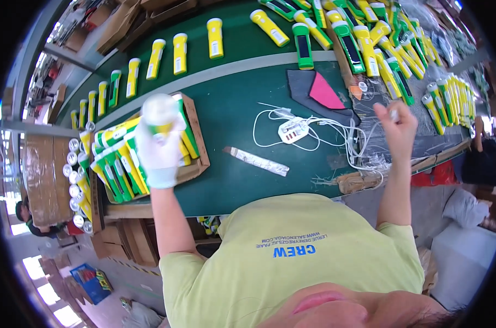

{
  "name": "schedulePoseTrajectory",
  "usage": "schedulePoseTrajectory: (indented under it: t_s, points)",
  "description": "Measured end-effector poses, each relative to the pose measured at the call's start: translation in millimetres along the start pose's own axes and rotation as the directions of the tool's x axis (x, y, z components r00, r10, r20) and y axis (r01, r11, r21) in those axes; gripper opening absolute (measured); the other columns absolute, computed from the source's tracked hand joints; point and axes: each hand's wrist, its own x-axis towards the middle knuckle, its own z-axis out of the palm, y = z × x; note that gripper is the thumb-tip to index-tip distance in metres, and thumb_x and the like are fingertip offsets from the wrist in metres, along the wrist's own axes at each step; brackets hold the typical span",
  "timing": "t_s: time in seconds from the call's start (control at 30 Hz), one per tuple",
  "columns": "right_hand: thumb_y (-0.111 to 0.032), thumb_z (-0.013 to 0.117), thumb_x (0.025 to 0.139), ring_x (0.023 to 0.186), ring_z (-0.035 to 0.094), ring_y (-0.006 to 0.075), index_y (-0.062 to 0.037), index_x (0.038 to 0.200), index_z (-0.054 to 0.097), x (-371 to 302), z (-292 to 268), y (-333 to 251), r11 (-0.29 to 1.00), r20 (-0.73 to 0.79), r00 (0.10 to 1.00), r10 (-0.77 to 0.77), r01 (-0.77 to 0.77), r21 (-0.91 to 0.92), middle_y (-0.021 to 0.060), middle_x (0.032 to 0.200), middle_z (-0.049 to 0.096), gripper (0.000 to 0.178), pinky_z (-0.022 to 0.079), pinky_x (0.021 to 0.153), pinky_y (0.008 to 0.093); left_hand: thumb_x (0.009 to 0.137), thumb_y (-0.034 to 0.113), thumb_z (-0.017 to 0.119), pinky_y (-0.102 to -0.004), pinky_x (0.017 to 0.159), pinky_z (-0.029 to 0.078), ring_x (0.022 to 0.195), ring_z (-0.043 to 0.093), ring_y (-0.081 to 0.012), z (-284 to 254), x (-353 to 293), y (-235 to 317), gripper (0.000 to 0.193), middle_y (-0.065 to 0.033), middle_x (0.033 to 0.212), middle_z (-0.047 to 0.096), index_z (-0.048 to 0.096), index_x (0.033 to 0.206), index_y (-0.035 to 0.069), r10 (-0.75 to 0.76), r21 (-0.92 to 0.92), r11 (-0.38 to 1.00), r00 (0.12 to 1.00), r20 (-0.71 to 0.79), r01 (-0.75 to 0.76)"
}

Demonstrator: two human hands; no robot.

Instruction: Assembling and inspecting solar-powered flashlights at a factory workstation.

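My left hand [161, 156], in a white glove, is closed round a flashlight [159, 112] whose round white head faces up; most of its body is hidden by the glove. It is over a cardboard box [203, 147] packed with green and yellow flashlights [114, 169]. My right hand [399, 128] is bare and raised at the right, fingers curled on a small white piece that looks like the end of a white cable [353, 143]. That cable runs to a white multi-port USB charger [293, 131] on the green table [220, 117].
Flashlights stand in a spaced row along a green belt [196, 63] at the back. More flashlights [390, 49] are heaped at the back right. A grey and pink cloth [327, 93] and a wrapped strip [259, 161] lie mid-table. Several flashlights [73, 175] stand beyond the box, at the left.
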Motion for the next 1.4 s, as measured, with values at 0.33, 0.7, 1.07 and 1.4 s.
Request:
schedulePoseTrajectory:
  t_s: [0.33, 0.7, 1.07, 1.4]
  points:
    - [-0.025, 0.086, 0.068, 0.069, 0.062, 0.0169, -0.0061, 0.114, 0.061, -20.8, 106.8, -77.1, 0.838, 0.286, 0.788, -0.546, 0.505, 0.208, 0.0085, 0.094, 0.065, 0.056, 0.051, 0.061, 0.0275, 0.064, 0.017, 0.078, -0.0379, 0.080, 0.048, 0.092, 0.058, -0.0289, 76.5, -17.6, 76.9, 0.068, -0.0089, 0.099, 0.060, 0.054, 0.127, 0.009, 0.571, 0.108, 0.702, 0.647, 0.505, -0.704]
    - [-0.005, 0.075, 0.079, 0.079, 0.056, 0.0040, -0.0028, 0.112, 0.062, -14.8, 98.6, -50.2, 0.905, 0.489, 0.869, 0.080, -0.269, 0.330, 0.0006, 0.088, 0.063, 0.035, 0.045, 0.066, 0.0205, 0.075, 0.033, 0.075, -0.0418, 0.080, 0.049, 0.091, 0.063, -0.0326, 81.2, -4.9, 72.7, 0.050, -0.0127, 0.101, 0.066, 0.061, 0.116, 0.008, 0.633, -0.105, 0.742, 0.641, 0.433, -0.662]
    - [-0.005, 0.072, 0.083, 0.075, 0.059, 0.0061, 0.0030, 0.102, 0.069, -15.8, 60.0, -30.8, 0.749, 0.677, 0.729, 0.098, -0.502, 0.432, 0.0035, 0.087, 0.068, 0.020, 0.047, 0.067, 0.0203, 0.099, 0.045, 0.044, -0.0289, 0.066, 0.052, 0.072, 0.063, -0.0169, 140.0, -11.9, 12.8, 0.043, -0.0113, 0.085, 0.064, 0.053, 0.112, 0.006, -0.298, -0.623, 0.185, 0.647, 0.702, 0.760]
    - [-0.004, 0.069, 0.082, 0.066, 0.064, 0.0262, -0.0022, 0.097, 0.067, -46.6, 126.5, -48.6, 0.846, 0.451, 0.726, -0.519, 0.512, 0.149, 0.0128, 0.080, 0.066, 0.016, 0.051, 0.059, 0.0337, 0.101, 0.044, 0.042, -0.0311, 0.071, 0.053, 0.078, 0.062, -0.0173, 152.4, -33.9, 15.7, 0.040, -0.0076, 0.091, 0.063, 0.052, 0.115, 0.008, -0.298, -0.588, 0.119, 0.593, 0.748, 0.800]
